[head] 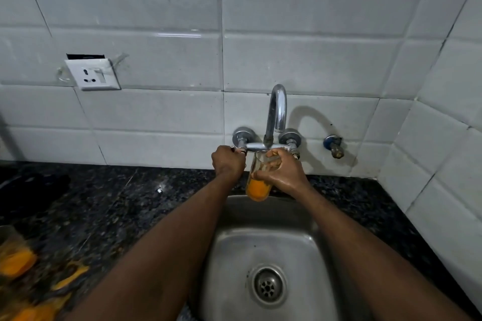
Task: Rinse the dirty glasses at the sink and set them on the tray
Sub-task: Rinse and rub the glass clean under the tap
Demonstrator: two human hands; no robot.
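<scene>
Glass [258, 187] w/ orange dregs: R hand [285, 172] grip wrapped round it, L hand [227, 163] grip curled on left tap valve [242, 137]; we open slowly, rim under spout [277, 109].

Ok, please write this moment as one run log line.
left hand: grips left knob of chrome wall tap | right hand: holds clear glass with orange residue over steel sink | water: none visible

Home kitchen: steel sink [263, 219], wall tap [277, 109], tiled wall [300, 60].
</scene>
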